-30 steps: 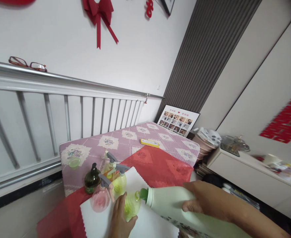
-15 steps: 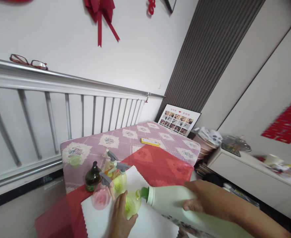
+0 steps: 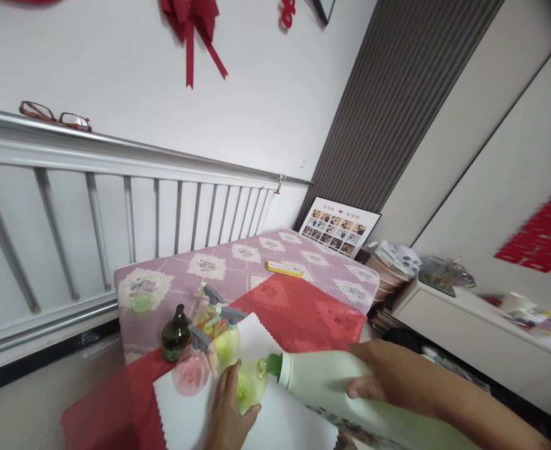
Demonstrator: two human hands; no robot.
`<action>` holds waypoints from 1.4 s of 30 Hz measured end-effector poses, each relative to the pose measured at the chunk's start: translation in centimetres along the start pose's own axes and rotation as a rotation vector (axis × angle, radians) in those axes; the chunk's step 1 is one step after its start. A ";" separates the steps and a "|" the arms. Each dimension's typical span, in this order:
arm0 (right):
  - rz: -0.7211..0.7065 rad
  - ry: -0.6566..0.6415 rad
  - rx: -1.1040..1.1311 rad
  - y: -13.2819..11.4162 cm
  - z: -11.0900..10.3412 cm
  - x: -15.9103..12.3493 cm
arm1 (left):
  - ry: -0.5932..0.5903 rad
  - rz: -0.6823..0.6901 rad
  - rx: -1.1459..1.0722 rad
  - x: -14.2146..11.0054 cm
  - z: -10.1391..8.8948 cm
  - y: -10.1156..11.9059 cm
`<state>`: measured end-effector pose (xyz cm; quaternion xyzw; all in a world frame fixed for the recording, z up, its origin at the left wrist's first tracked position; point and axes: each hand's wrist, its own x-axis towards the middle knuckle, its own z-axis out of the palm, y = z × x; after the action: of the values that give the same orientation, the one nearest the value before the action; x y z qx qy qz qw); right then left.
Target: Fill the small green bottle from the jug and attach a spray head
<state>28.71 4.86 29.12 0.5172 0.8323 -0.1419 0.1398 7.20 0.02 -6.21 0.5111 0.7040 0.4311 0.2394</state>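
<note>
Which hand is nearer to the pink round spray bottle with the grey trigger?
Left. The left hand grips a small yellow-green bottle right beside the pink round spray bottle; the right hand is farther right, holding the large white jug.

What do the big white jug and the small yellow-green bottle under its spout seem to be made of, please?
White jug: opaque, matte plastic by its smooth moulded body and green neck. Yellow-green bottle: translucent, glossy, light glows through it; probably plastic, perhaps glass.
</note>
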 end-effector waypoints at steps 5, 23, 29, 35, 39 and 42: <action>-0.002 0.000 0.003 -0.1 0.0 -0.2 | 0.001 -0.002 0.004 0.1 0.3 -0.3; 0.024 -0.010 -0.034 -0.4 -0.2 -0.3 | -0.026 -0.022 0.000 0.1 0.0 0.0; 0.030 -0.013 -0.013 -0.3 0.0 -0.2 | -0.014 -0.009 0.005 0.1 0.2 -0.2; 0.032 -0.017 -0.031 -0.5 -0.1 -0.2 | -0.019 -0.018 0.000 0.1 0.1 -0.1; 0.030 -0.018 -0.030 -0.6 -0.2 -0.4 | -0.032 -0.016 0.007 0.1 0.0 0.0; 0.045 -0.022 -0.028 -0.6 -0.2 -0.5 | -0.031 -0.011 0.003 0.0 0.1 -0.1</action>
<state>28.41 4.28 29.51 0.5321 0.8209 -0.1326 0.1594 7.19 0.07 -6.37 0.5143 0.7035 0.4209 0.2518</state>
